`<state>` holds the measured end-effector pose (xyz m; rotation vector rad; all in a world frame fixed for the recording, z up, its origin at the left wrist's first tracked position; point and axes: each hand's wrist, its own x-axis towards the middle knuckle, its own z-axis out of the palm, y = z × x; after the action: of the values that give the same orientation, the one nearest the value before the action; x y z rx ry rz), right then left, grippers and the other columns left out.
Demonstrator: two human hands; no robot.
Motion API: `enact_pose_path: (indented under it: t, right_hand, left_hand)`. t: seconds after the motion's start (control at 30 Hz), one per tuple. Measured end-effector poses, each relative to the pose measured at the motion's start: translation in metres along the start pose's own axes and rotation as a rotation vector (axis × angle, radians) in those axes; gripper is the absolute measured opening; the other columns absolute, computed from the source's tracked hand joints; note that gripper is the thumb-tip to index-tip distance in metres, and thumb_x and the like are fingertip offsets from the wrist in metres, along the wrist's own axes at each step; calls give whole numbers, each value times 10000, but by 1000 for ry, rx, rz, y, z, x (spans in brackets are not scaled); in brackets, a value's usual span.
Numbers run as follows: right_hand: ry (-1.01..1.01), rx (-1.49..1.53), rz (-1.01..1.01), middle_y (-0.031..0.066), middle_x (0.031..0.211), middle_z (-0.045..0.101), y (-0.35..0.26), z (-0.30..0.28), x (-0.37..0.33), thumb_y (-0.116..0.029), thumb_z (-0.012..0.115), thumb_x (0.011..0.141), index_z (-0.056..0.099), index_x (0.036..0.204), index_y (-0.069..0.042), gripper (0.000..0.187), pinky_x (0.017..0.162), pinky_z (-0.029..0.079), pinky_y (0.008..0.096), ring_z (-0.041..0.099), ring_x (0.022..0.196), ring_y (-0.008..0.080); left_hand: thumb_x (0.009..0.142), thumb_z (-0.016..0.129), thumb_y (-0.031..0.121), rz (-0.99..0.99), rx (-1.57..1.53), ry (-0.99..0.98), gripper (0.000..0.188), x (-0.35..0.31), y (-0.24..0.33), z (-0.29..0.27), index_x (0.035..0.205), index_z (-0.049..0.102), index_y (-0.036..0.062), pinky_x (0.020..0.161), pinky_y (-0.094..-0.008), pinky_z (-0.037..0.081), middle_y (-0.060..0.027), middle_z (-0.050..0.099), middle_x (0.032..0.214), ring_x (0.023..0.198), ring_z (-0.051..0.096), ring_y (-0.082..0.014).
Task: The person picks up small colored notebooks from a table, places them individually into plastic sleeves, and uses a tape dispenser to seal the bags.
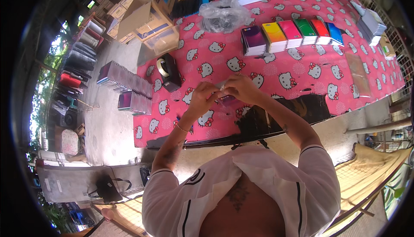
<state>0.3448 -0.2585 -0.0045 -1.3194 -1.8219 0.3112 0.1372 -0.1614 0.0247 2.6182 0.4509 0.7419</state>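
Observation:
My left hand (203, 97) and my right hand (242, 88) meet over the near middle of the table. Fingers of both are pinched together on a clear plastic wrapper (222, 89). Under them lies a purple-covered notebook (227, 99) inside the plastic, partly hidden by my hands. To the left of my left hand stands a black tape dispenser (169, 72) with a roll of tape. A blue pen-like item (178, 119) lies beside my left wrist, mostly covered by it.
Stacks of coloured notebooks (276, 36) line up beyond my right hand. Crumpled clear plastic (224, 15) and an open cardboard box (151, 21) sit farther back. Wrapped notebook stacks (125, 82) stand at the table's left. The pink cloth (289, 82) is torn near the front edge.

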Motion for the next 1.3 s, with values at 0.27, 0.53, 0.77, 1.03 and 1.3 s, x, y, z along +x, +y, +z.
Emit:
enact_pose_path:
  t: [0.27, 0.53, 0.77, 1.03, 1.3]
  right_hand:
    - [-26, -432, 132, 138, 1027, 663, -20, 2, 16, -157, 740, 790, 597, 1112, -63, 365, 823, 500, 442, 647, 947, 350]
    - [62, 606, 465, 65, 1042, 651, 23, 10, 1, -111, 768, 795, 606, 1150, -22, 400, 822, 509, 318, 632, 945, 153]
    - [122, 439, 462, 48, 990, 663, 21, 28, 7, -73, 725, 839, 629, 1117, -46, 296, 794, 515, 307, 645, 901, 161]
    - [107, 585, 518, 34, 1004, 630, 14, 25, 7, -52, 698, 871, 564, 1101, -53, 266, 781, 497, 286, 614, 911, 135]
    - [142, 614, 519, 36, 1014, 605, 26, 31, -1, -40, 688, 880, 552, 1130, -58, 285, 801, 489, 277, 593, 920, 114]
  left_hand:
    - [808, 708, 187, -363, 123, -208, 173, 27, 9, 4, 908, 675, 49, 708, -359, 538, -117, 716, 851, 799, 683, -269]
    - [827, 728, 170, -559, -580, -127, 345, 16, -50, 33, 1116, 576, 57, 674, -309, 497, -99, 664, 937, 813, 632, -170]
    - [829, 732, 239, -822, 361, 639, 337, -62, -219, -33, 1074, 671, 16, 779, -385, 501, -136, 657, 934, 873, 615, -272]
    - [865, 675, 129, -912, -797, 815, 151, -99, -255, -43, 1005, 713, 88, 530, -308, 425, -19, 675, 852, 719, 611, -157]
    - [859, 634, 289, -1007, 599, 139, 257, -78, -187, -66, 921, 742, 65, 644, -430, 535, -167, 725, 853, 762, 710, -337]
